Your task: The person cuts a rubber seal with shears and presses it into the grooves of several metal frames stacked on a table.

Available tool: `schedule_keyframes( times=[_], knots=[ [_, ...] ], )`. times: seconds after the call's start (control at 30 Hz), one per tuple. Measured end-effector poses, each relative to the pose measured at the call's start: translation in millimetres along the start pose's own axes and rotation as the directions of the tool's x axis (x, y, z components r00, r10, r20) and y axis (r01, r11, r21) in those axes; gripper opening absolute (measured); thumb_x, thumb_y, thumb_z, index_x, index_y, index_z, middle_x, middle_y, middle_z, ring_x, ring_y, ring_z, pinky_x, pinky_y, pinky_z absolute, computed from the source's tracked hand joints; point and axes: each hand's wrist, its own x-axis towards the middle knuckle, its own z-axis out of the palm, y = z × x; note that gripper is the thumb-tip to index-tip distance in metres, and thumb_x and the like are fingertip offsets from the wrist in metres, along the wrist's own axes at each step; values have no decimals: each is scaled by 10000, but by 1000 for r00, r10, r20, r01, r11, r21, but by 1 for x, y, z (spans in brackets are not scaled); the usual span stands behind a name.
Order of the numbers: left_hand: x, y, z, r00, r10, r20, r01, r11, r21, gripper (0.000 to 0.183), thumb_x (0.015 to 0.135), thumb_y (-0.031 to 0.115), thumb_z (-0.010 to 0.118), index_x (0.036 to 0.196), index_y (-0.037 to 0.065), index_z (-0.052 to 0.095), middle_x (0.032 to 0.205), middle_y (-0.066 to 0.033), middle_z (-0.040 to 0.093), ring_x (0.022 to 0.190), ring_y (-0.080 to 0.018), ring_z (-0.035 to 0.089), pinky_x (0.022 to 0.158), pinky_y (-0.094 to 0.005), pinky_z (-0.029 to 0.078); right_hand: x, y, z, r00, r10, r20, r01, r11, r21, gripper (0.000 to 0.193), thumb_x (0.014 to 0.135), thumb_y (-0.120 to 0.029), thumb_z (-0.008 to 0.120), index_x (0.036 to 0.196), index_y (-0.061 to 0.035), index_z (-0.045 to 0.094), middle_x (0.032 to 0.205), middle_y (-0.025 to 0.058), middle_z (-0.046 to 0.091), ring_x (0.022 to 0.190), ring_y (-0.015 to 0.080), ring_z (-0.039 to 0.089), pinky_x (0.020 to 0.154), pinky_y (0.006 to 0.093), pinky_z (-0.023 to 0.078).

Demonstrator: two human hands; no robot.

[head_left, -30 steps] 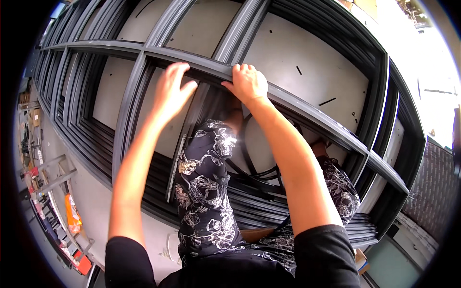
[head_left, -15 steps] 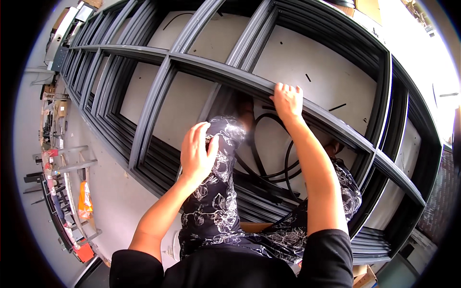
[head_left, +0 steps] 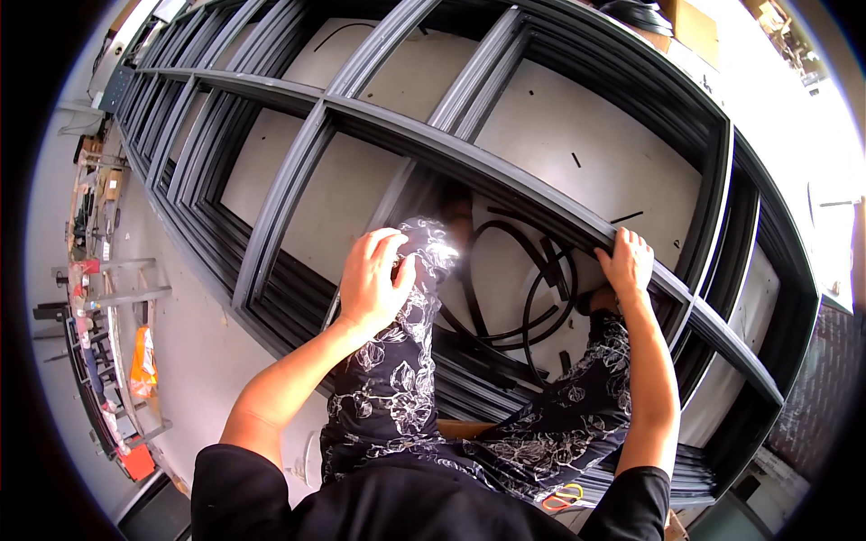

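Observation:
A large stack of dark grey metal frames with crossbars surrounds my legs. My right hand (head_left: 629,263) is closed over the long middle rail (head_left: 505,169) of the top frame, fingers over its far edge and thumb on the near side. My left hand (head_left: 374,281) is by my left knee, above the patterned trousers (head_left: 383,383); its fingers are bent, with the thumb apart from them, and I see nothing held. Inside the frame opening between my legs, a black rubber-like strip (head_left: 526,343) lies in loose loops on the pale floor.
Scissors (head_left: 564,497) with yellow and red handles lie by my right thigh. A rack (head_left: 117,298) with an orange bag (head_left: 143,361) stands along the left. Short black offcuts (head_left: 575,160) dot the floor inside the frames. Cardboard boxes (head_left: 696,32) sit at the far right.
My right hand has slid along the rail to the right and nearer. My right leg has shifted, the black loops have moved, and the scissors now show. My left hand stays by the knee.

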Motion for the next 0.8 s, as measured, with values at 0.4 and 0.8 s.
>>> schedule_keyframes(
  times=[0.4, 0.8],
  knots=[
    [13, 3, -5, 998, -27, 59, 31, 997, -70, 245, 844, 112, 676, 1069, 25, 633, 1123, -146, 633, 1040, -353, 605, 923, -427, 484, 126, -259, 26, 953, -128, -274, 200, 945, 257, 367, 750, -402, 788, 870, -87, 643, 825, 86, 677, 816, 274, 674, 730, 428, 509],
    [11, 6, 4, 996, -27, 79, 37, 992, -119, 204, 905, 79, 605, 1091, -5, 613, 1145, -155, 620, 1082, -330, 603, 963, -413, 469, 137, -247, 39, 967, -204, -154, 234, 948, 215, 154, 896, -175, 571, 993, -61, 607, 972, 112, 684, 952, 277, 658, 821, 392, 506]
  ],
)
